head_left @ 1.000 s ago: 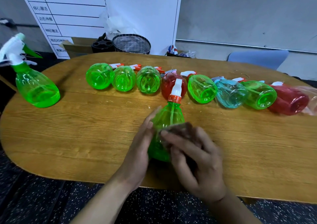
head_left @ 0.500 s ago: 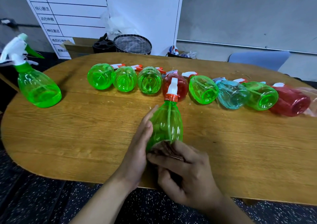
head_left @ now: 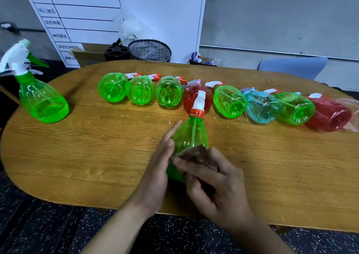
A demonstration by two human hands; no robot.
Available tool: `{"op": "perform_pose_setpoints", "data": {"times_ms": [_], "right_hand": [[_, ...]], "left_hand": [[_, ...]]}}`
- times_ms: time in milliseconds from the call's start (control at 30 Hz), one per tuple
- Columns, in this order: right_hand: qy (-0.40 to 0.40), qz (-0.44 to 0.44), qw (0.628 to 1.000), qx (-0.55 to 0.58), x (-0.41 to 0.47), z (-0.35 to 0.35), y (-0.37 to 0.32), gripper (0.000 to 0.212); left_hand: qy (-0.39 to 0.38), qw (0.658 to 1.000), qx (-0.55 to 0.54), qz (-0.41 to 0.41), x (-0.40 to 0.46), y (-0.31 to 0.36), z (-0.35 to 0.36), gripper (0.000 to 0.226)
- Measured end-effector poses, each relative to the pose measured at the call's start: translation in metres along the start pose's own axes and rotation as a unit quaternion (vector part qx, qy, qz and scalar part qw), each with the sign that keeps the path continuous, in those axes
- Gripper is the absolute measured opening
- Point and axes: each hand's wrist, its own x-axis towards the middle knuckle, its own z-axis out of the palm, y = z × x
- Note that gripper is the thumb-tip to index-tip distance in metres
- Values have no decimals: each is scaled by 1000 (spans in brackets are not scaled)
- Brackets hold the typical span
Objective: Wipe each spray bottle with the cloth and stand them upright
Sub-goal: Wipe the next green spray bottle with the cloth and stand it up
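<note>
Here, at the near edge of the surface (head_left: pixel 97 156):
Held bottle: a green bottle (head_left: pixel 189 137) is lying near the edge, nozzle (head_left: pixel 199 100) pointing away, between both hands.
Left hand: the left hand (head_left: pixel 157 168) is lying flat against the bottle's left side, fingers straight.
Right hand: the right hand (head_left: pixel 217 183) is curling round a dark cloth (head_left: pixel 194 154) and pressing it on the bottle's lower body.
Row: eight bottles are lying side by side behind it, bases toward the camera; three green (head_left: pixel 139 92), a red one (head_left: pixel 191 96), a green, a blue (head_left: pixel 262 106), a green, a red (head_left: pixel 328 113).
Upright bottle: one green bottle (head_left: pixel 41 98) is standing at the far left of the surface.
Behind: a whiteboard (head_left: pixel 77 16) and a basket (head_left: pixel 150 50) are sitting beyond the surface.
</note>
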Motion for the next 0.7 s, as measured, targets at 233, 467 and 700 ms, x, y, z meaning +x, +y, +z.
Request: {"op": "perform_pose_setpoints", "data": {"times_ms": [233, 467, 700], "right_hand": [[6, -24, 1000, 3, -1, 3, -6, 29], [189, 198, 955, 115, 14, -6, 1, 30], [186, 231, 944, 144, 11, 1, 6, 32]], "left_hand": [[12, 1000, -14, -3, -1, 3, 2, 52], [-27, 999, 4, -21, -3, 4, 2, 60], [-31, 999, 23, -1, -2, 5, 3, 73]]}}
